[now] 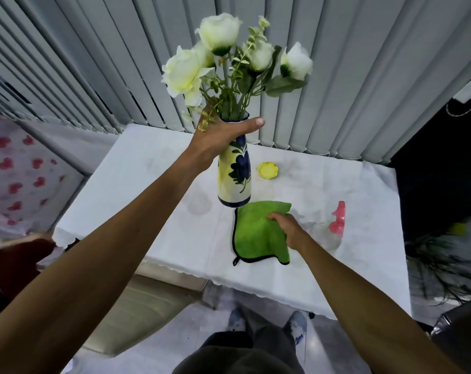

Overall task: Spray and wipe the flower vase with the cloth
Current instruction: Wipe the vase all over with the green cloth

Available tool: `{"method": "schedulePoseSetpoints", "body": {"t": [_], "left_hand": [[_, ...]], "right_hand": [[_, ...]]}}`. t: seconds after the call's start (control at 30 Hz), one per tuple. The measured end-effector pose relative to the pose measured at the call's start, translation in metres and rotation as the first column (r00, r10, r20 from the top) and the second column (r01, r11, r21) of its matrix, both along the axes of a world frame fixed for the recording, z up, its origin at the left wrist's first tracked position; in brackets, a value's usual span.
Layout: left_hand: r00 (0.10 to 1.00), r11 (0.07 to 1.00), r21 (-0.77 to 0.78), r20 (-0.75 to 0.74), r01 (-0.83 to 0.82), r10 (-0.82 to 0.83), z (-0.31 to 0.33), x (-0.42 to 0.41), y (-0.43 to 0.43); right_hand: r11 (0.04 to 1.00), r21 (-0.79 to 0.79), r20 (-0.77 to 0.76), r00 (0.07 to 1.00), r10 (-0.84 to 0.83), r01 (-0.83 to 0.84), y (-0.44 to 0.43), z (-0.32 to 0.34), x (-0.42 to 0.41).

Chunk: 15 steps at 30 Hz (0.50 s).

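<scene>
The flower vase (234, 174), a tall ceramic vessel with blue floral print on a pale yellow ground, stood upright over the middle of the table (148, 190); whether its base touched the tabletop could not be determined. It contained one bunch of white flowers (219, 31) with green stems: four blooms were plainly countable, and a fifth was partly hidden behind them. The left hand (218, 136) gripped the vase neck just below the rim, thumb wrapped across the front. Just near of the vase base lay one green cloth (256, 238) with black edging, and the right hand (285, 229) held it with curled fingers bunching its right side. One spray bottle (338, 220), pink head on a clear body, stood to the right of the cloth, towards the table's right edge. One yellow lid (268, 170) lay flat, just right of the vase. The cloth's near corner was close to the scalloped near edge of the table. Bare tabletop extended left of the vase. Vertical blinds (336, 76) bounded the far edge.
</scene>
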State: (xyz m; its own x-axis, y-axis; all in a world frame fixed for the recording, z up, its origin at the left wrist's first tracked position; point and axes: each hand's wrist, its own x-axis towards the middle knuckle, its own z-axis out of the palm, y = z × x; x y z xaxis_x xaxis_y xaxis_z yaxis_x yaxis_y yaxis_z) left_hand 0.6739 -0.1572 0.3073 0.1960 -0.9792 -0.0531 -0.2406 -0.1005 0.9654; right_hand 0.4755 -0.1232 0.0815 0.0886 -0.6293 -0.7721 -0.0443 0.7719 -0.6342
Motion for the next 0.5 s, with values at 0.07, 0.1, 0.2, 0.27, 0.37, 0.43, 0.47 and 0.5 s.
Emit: {"method": "schedulePoseSetpoints", "body": {"t": [0.07, 0.1, 0.2, 0.27, 0.37, 0.43, 0.47, 0.5], "left_hand": [[1.000, 1.000, -0.011, -0.018, 0.001, -0.002, 0.003, 0.001, 0.000], [1.000, 1.000, -0.014, -0.029, 0.003, -0.003, 0.006, 0.002, 0.000], [0.998, 0.999, -0.016, -0.047, 0.029, -0.029, 0.012, 0.005, -0.002], [0.997, 0.998, -0.014, -0.051, 0.064, -0.065, 0.016, 0.007, -0.003], [0.990, 0.991, -0.013, -0.044, 0.134, -0.134, 0.026, 0.003, -0.005], [0.984, 0.986, -0.025, -0.065, 0.167, -0.169, 0.030, -0.001, -0.008], [0.980, 0.982, -0.033, -0.074, 0.184, -0.186, 0.032, -0.003, -0.010], [0.976, 0.979, -0.037, -0.080, 0.201, -0.203, 0.034, -0.005, -0.011]], "right_hand": [[0.994, -0.050, 0.073, 0.993, -0.095, 0.099, 0.001, 0.007, -0.003], [0.987, -0.069, 0.095, 0.985, -0.142, 0.149, 0.001, 0.013, -0.005], [0.958, -0.078, 0.197, 0.946, -0.258, 0.277, -0.003, 0.037, -0.013], [0.938, -0.088, 0.277, 0.913, -0.299, 0.334, -0.010, 0.059, -0.018], [0.914, -0.157, 0.376, 0.879, -0.295, 0.373, -0.020, 0.099, -0.024], [0.892, -0.249, 0.414, 0.874, -0.253, 0.377, -0.025, 0.128, -0.025], [0.875, -0.311, 0.406, 0.884, -0.229, 0.370, -0.026, 0.142, -0.024], [0.854, -0.378, 0.381, 0.901, -0.209, 0.358, -0.027, 0.155, -0.022]]}}
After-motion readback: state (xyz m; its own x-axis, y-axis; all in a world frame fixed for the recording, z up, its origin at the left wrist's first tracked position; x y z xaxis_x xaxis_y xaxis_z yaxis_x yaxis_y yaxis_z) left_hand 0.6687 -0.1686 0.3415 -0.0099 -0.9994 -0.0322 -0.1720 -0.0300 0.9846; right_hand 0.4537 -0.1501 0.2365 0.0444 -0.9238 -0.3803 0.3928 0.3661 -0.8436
